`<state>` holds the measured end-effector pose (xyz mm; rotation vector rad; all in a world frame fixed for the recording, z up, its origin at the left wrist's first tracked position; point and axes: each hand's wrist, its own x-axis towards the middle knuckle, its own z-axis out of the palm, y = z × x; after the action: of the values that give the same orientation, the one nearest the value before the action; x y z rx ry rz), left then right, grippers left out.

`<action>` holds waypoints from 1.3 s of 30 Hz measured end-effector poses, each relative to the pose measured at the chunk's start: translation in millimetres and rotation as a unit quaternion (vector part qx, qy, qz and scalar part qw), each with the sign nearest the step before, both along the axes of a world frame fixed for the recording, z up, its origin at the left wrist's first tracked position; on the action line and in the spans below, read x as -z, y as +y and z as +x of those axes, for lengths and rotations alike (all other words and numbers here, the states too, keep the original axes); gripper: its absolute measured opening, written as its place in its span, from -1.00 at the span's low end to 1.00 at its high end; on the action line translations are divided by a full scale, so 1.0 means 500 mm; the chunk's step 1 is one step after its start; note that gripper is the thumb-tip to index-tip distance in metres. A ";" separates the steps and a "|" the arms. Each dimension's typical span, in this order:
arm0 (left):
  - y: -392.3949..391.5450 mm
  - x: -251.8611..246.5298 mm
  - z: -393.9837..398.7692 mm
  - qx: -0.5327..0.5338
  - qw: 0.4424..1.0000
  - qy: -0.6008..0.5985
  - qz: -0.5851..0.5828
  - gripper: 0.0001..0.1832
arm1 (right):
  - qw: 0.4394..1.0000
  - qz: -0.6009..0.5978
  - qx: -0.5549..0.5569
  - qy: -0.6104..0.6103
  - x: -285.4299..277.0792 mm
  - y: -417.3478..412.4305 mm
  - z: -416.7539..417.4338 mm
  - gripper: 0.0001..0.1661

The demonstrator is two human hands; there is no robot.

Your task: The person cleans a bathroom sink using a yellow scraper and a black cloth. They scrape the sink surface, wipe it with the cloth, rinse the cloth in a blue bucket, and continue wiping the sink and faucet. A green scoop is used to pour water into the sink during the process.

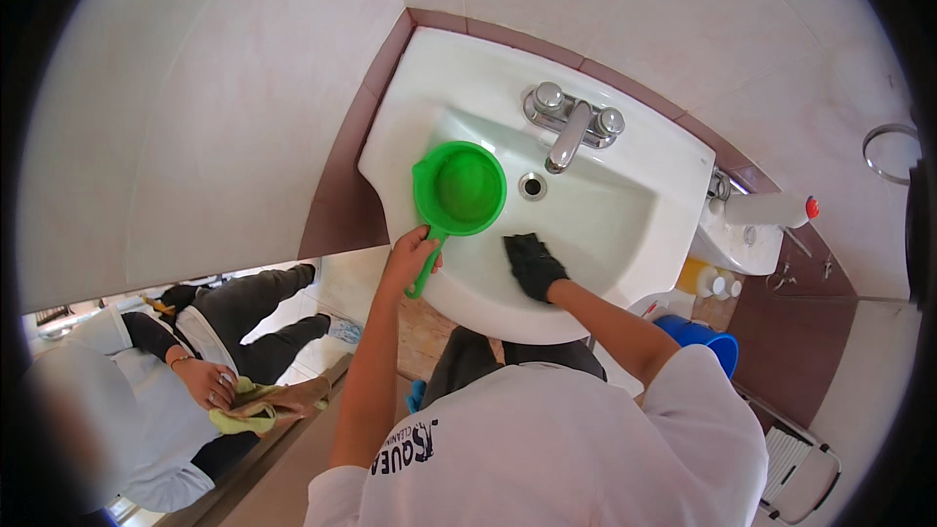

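My left hand [412, 258] grips the handle of a green plastic dipper [460, 223]. Its round cup hangs over the left side of a white washbasin [607, 208], and a little liquid seems to lie at its bottom. In a black glove, my right hand [538, 269] rests against the front slope of the bowl, below the drain [532, 187]. Whether a dark pad or cloth lies under its fingers is unclear, black on black. Behind the drain stands a chrome two-knob faucet [571, 128]; no water is seen running from its spout.
Right of the basin, a white bottle with a red cap [776, 210] lies on a toilet tank [739, 241]. Yellow bottles [695, 277] and a blue bucket [703, 340] stand lower. At left, another person holds a yellow-green cloth [245, 410]. A folding step stool [794, 465] leans at right.
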<state>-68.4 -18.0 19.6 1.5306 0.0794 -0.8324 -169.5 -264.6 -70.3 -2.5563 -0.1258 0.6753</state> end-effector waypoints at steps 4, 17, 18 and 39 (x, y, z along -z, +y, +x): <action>-0.003 -0.046 0.000 -0.014 1.000 0.008 0.001 -0.77 | 0.988 -0.027 -0.014 -0.153 0.100 0.034 0.145 -0.31; -0.017 -0.258 0.012 -0.065 0.993 -0.055 0.081 -0.70 | 0.987 0.019 0.013 -0.157 0.021 0.134 0.262 -0.22; -0.020 -0.267 0.015 -0.068 0.992 -0.062 0.090 -0.70 | 0.980 0.039 0.074 -0.180 0.022 0.115 0.292 -0.24; 0.066 -0.295 -0.005 -0.052 0.993 -0.098 0.046 -0.71 | 0.986 0.161 0.001 0.039 -0.126 0.115 -0.040 -0.20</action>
<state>-71.1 15.1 167.2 1.6729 0.0537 -0.5988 -189.6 -207.3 -7.5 -2.2193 -0.1908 0.6916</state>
